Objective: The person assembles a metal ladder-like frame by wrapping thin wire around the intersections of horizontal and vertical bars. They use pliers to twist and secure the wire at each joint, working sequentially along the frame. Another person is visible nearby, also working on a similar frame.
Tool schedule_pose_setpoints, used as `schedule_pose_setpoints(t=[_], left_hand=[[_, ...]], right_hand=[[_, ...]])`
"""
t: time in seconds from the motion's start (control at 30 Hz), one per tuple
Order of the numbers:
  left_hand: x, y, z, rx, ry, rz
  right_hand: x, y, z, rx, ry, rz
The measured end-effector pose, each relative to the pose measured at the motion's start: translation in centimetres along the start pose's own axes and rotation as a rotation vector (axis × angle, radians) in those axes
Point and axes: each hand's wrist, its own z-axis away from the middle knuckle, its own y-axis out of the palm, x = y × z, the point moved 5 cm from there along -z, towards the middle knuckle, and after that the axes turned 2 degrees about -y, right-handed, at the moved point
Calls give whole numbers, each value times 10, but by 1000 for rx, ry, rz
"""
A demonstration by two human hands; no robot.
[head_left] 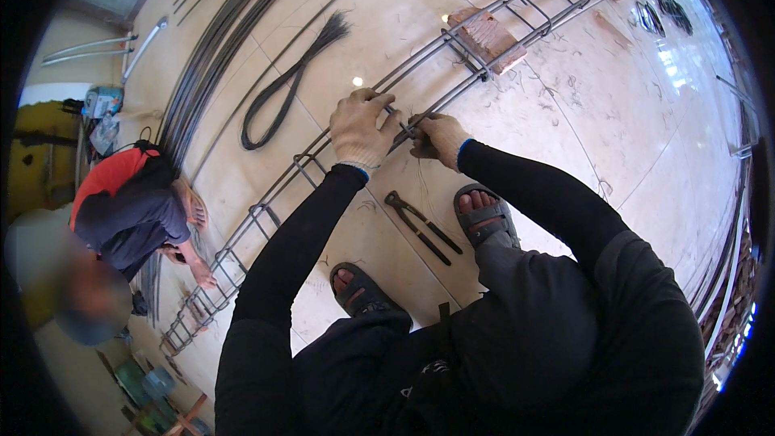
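A long steel rebar cage (295, 163) runs diagonally across the floor, from the lower left to the upper right. My left hand (359, 131), in a cream knit glove, is closed around its bars near the middle. Just to the right, my right hand (442, 139), gloved the same way, has its fingers bent together against the near bar. What those fingertips pinch is hidden. Between my feet lie end-cutting pincers (421, 226) with dark handles. Beyond the cage rests a looped bundle of tie wire (286, 85).
Reddish blocks (487, 35) sit under the cage's far part. Long steel rods (222, 40) lie at the upper left. Another person (133, 210) crouches at left, one hand on the cage's lower end. Wire coils (670, 12) lie at the upper right.
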Motion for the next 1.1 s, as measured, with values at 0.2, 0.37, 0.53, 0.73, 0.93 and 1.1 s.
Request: schedule_pose_setpoints(t=[0.2,0.37,0.53,0.73,0.93,1.1], left_hand=[[-11,10,-9,213,49,-68],[4,33,-23,354,60,62],[6,33,-17,303,18,135],[7,23,-13,280,9,181],[-2,20,-28,452,-6,60],[7,25,-24,493,-132,195]], right_hand=[[26,7,5,233,-507,828],[45,11,22,227,-451,934],[31,31,51,-300,479,-480],[58,56,94,-341,354,-224],[66,50,82,-167,318,389],[71,42,78,-163,159,580]])
